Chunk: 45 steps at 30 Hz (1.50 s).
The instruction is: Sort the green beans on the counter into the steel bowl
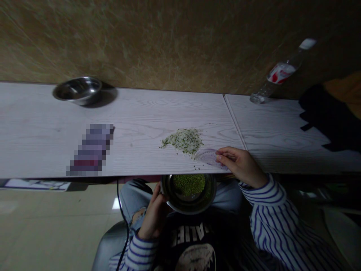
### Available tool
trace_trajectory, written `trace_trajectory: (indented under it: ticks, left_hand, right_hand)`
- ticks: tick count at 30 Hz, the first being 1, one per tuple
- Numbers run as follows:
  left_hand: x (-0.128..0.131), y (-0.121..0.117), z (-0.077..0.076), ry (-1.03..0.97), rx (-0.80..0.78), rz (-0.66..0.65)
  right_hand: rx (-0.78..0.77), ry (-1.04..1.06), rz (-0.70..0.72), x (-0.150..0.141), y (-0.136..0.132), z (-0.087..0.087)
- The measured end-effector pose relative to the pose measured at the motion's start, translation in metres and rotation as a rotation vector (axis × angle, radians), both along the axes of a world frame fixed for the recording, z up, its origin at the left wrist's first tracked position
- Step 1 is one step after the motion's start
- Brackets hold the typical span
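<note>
My left hand (155, 210) grips the left rim of a steel bowl (188, 209), which is held over my lap just below the table edge. Green mung beans (189, 184) lie in the bowl. In my right hand (239, 163) a clear, faintly purple plastic protractor (207, 156) is pinched between thumb and fingers, low over the tabletop. Its left end touches or nearly touches a loose pile of white grains mixed with green beans (184, 141). A few dark beans lie apart from the pile, near the table's front edge.
A second steel bowl (77, 92) stands at the back left by the wall. Nearer me is a pixelated, blurred-out object (91, 148). A clear bottle (278, 75) with a red and white label stands at the back right, and dark cloth (329, 113) lies at the far right.
</note>
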State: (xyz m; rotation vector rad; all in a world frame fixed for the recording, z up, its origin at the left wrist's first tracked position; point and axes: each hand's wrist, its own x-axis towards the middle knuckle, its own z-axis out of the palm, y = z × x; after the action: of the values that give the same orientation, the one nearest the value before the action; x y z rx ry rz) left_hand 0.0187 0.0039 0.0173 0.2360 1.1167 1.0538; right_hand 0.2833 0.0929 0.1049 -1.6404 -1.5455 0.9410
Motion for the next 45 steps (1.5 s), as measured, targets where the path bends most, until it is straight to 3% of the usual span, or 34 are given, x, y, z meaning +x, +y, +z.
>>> trace_trajectory:
  ticks: [12, 30, 38, 45]
  left_hand:
    - [-0.001, -0.001, -0.003, -0.006, -0.008, 0.01]
    - [-0.001, -0.002, -0.005, 0.004, 0.02, -0.004]
    - [-0.002, -0.001, -0.003, -0.023, 0.015, 0.003]
    - [0.0, -0.001, -0.002, -0.015, 0.008, 0.002]
  right_hand:
    - [-0.013, -0.032, 0.014, 0.008, -0.004, 0.0]
    - [0.022, -0.041, 0.063, 0.017, 0.014, -0.007]
    - [0.005, -0.04, 0.107, 0.023, 0.014, -0.001]
    - [0.011, -0.065, 0.13, 0.023, 0.021, -0.008]
